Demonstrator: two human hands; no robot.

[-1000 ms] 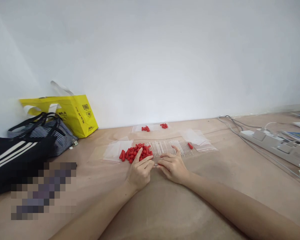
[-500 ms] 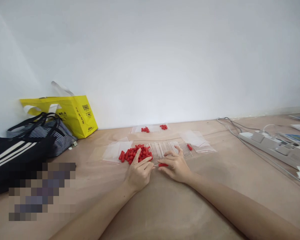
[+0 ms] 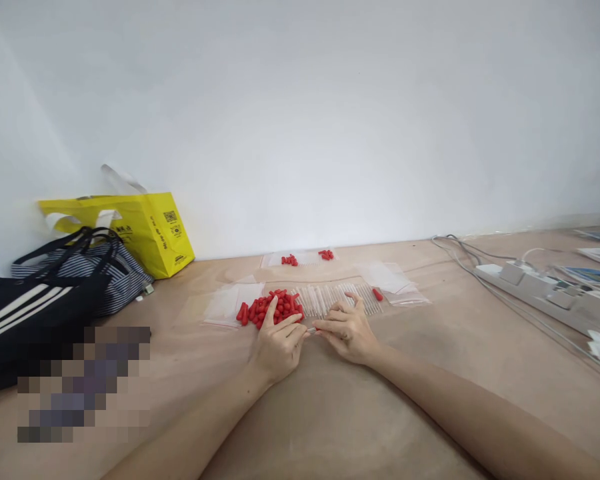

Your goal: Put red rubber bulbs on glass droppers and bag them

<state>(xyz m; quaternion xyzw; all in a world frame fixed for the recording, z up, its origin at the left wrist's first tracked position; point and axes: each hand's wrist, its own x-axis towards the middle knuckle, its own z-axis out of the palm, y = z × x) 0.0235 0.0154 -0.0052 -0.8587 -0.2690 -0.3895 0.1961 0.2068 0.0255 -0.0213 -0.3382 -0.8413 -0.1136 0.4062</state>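
Note:
My left hand (image 3: 279, 348) pinches one end of a thin silvery rod (image 3: 311, 330) between thumb and fingers, its index finger lying over a pile of small red knob-shaped handles (image 3: 285, 301). Facing it, my right hand (image 3: 351, 335) is closed on a red handle at the rod's other end; its fingers cover nearly all of that handle. Just beyond the hands, many thin rods (image 3: 323, 301) lie side by side in a row. A single red handle (image 3: 377, 294) rests at the row's right end.
Clear plastic bags (image 3: 399, 280) lie right of the rods, with more plastic bags (image 3: 230, 303) at the left. Small red groups (image 3: 289, 261) sit near the wall. A yellow bag (image 3: 155, 233) and dark bag (image 3: 25, 313) stand left; a power strip (image 3: 545, 297) with cables lies right.
My right fingers have closed further over the red handle, which was more exposed before. My left hand keeps its pinch on the rod, and the view has shifted slightly.

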